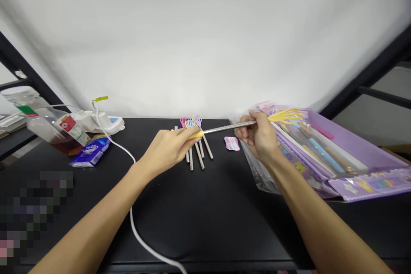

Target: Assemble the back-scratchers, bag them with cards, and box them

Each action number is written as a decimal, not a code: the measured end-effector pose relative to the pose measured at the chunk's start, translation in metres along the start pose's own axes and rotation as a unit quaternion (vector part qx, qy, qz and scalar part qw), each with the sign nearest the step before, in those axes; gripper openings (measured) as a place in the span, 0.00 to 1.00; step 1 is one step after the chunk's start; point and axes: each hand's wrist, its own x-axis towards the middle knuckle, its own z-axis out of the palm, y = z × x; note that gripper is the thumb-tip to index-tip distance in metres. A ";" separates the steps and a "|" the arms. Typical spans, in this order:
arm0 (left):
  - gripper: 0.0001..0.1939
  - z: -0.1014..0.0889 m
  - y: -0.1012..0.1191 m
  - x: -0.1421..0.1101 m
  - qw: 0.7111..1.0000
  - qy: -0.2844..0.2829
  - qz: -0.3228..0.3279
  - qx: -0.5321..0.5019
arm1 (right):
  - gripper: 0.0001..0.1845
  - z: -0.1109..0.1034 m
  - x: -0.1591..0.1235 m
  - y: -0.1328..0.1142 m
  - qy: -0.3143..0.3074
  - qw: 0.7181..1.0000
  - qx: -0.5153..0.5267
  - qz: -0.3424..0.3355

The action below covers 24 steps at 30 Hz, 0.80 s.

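I hold a yellow telescopic back scratcher [224,128] stretched between both hands above a black table [205,214]. My left hand [168,147] is closed round its yellow handle end. Near the claw-shaped yellow head, my right hand [258,135] pinches the silver rod. Behind my left hand several more scratchers [197,152] with pink, blue and purple heads lie side by side on the table. A small pink card [231,143] lies between my hands.
A purple box [353,154] of packaged scratchers and clear plastic bags sits at the right. At the left are a tilted plastic bottle [48,126], a blue packet [91,152], and a white power strip [99,122] with a white cable [135,222] running toward the table's front edge.
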 end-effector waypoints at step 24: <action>0.12 0.000 -0.018 -0.003 0.997 0.054 -0.015 0.058 | 0.19 -0.027 0.005 -0.006 -0.046 0.986 -0.025 0.159</action>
